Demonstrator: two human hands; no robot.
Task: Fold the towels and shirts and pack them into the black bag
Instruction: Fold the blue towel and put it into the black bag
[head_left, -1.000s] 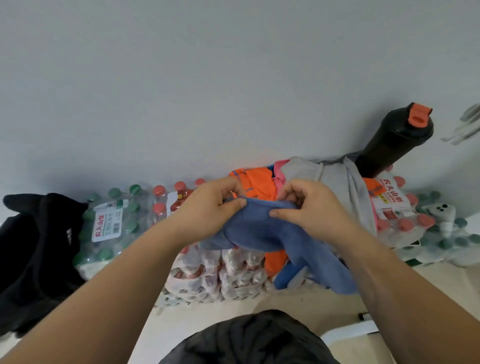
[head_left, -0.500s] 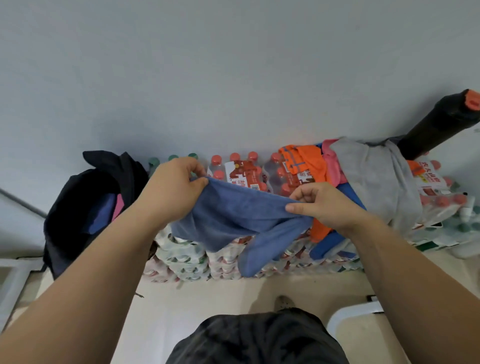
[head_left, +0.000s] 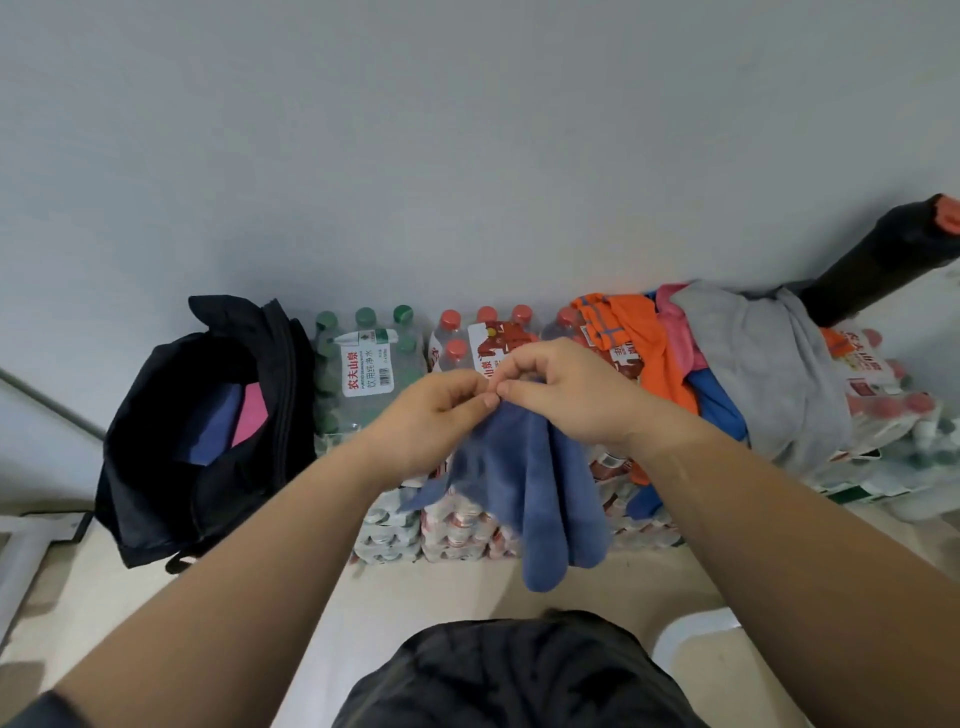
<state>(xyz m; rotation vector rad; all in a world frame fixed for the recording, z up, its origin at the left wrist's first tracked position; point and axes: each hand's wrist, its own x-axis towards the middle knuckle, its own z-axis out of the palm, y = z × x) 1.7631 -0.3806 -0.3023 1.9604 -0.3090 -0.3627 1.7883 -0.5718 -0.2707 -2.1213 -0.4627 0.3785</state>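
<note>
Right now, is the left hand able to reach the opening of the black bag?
Probably yes. The black bag stands open to the left of the left hand, and nothing lies between them. But the hand pinches the blue towel together with the right hand, so it is not free.

Two grips are in view, the left grip (head_left: 436, 415) and the right grip (head_left: 566, 395), with one blue towel (head_left: 535, 488) between them. There is one black bag (head_left: 150, 467) with two folded pieces in it, one dark blue piece (head_left: 213, 426) and one pink piece (head_left: 252, 415). The heap of clothes shows four pieces: one orange garment (head_left: 654, 353), one pink cloth (head_left: 680, 338), one blue cloth (head_left: 711, 400) and one grey garment (head_left: 763, 374). One green-capped water pack (head_left: 363, 364) shows three caps along its back row. The red-capped water packs (head_left: 498, 338) beside it and the layers beneath are too hidden to count. There is one black cylinder (head_left: 893, 254) with one orange cap.
</note>
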